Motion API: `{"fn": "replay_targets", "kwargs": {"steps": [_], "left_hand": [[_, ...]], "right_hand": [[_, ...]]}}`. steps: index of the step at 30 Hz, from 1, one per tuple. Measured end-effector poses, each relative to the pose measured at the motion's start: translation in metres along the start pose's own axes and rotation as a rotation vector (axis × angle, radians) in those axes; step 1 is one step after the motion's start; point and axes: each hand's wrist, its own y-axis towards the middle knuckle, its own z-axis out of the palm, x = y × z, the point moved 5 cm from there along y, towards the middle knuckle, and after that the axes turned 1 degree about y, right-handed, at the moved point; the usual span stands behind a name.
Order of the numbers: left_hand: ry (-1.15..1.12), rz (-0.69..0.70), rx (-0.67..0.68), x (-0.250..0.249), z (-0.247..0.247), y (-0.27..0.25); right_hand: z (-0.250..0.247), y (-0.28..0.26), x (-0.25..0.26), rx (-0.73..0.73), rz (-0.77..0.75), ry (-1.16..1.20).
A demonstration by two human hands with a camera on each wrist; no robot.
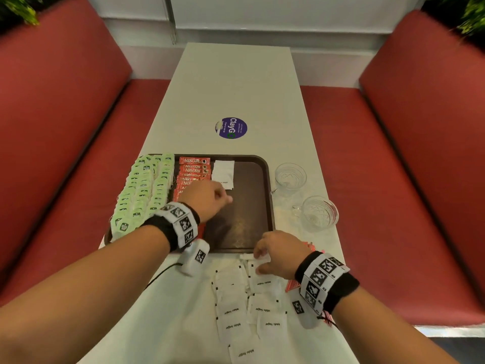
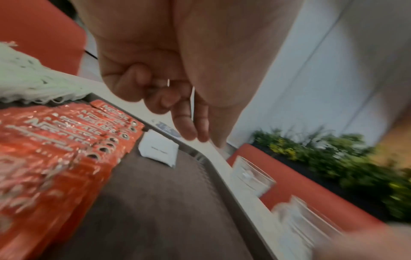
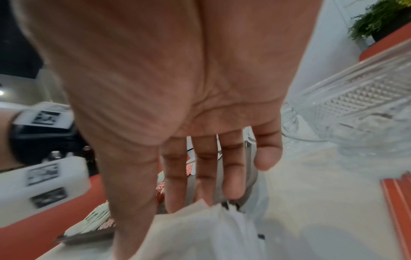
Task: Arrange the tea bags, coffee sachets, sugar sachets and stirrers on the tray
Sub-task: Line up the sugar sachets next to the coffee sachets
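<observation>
Sugar sachets [image 1: 252, 308] are light, limp, slippery (pinch an edge); right hand [image 1: 278, 254] pinches 1; left hand [image 1: 207, 198] loosely curled, empty.

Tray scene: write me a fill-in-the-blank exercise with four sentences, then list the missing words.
1. On the tray, the coffee sachets lie between the green tea bags and a single white ____ sachet.
2. The loose sugar sachets lie on the ____, near the tray's front edge.
3. The right hand touches a ____ sachet.
4. Two empty ____ cups stand right of the tray.

Missing words: sugar; table; sugar; glass
</observation>
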Motion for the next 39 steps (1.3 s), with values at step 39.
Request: {"fn": "replay_targets", "kwargs": {"steps": [39], "left_hand": [[-0.095, 0.222, 0.059, -0.010, 0.024, -0.086]], "right_hand": [[-0.005, -0.013, 0.010, -0.264, -0.017, 0.303]]}}
